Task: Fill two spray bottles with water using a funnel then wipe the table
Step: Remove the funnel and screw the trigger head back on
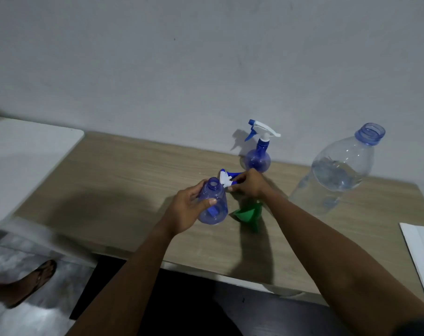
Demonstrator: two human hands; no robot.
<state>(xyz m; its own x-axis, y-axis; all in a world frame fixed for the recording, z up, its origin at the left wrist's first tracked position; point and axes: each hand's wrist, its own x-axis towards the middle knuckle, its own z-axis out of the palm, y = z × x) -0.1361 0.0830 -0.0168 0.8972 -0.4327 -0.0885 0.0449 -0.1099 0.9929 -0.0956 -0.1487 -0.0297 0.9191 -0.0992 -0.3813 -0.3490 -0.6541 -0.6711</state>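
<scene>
Left hand (pixel 185 209) gripping open spray bottle (pixel 212 204), right hand (pixel 248 184) holding trigger head (pixel 226 178), funnel (pixel 248 214) beside, water jug (pixel 337 170) right

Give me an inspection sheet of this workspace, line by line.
Surface: wooden table against a wall, no spills seen.
Job's things: open spray bottle, its sprayer head off; second spray bottle upright with its sprayer on; green funnel on the table; large water bottle, uncapped, partly full.
Clutter: white sheet at the right edge.
Grippers: left hand grips the open spray bottle; right hand holds the sprayer head.
Cables: nothing seen.
Surroundings: grey wall; white surface to the left; sandalled foot on the floor.
</scene>
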